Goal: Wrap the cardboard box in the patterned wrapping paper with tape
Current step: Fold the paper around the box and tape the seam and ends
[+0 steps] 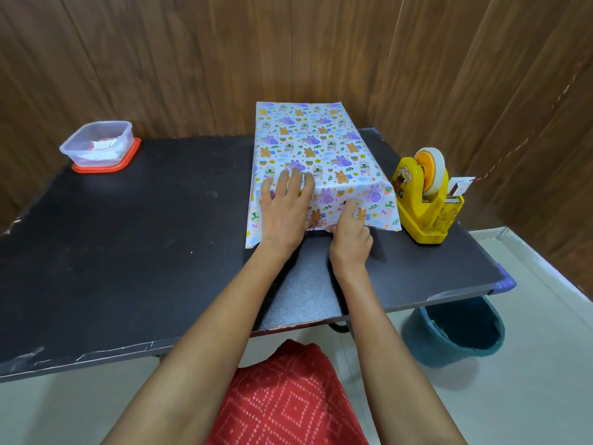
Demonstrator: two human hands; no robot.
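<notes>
On table point(160, 252), right: box hidden under paper point(317, 139). Left hand point(285, 207) flat, fingers spread on top; right hand point(348, 232) pinching near flap. Ends unfolded; dispenser point(423, 200) untouched, no tape seen.

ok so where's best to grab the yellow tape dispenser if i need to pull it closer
Probably grip the yellow plastic tape dispenser around its tall rounded back, below the tape roll. Come from the right with the right hand: the cutter end faces right-front, and the patterned wrapped box crowds its left.
</notes>
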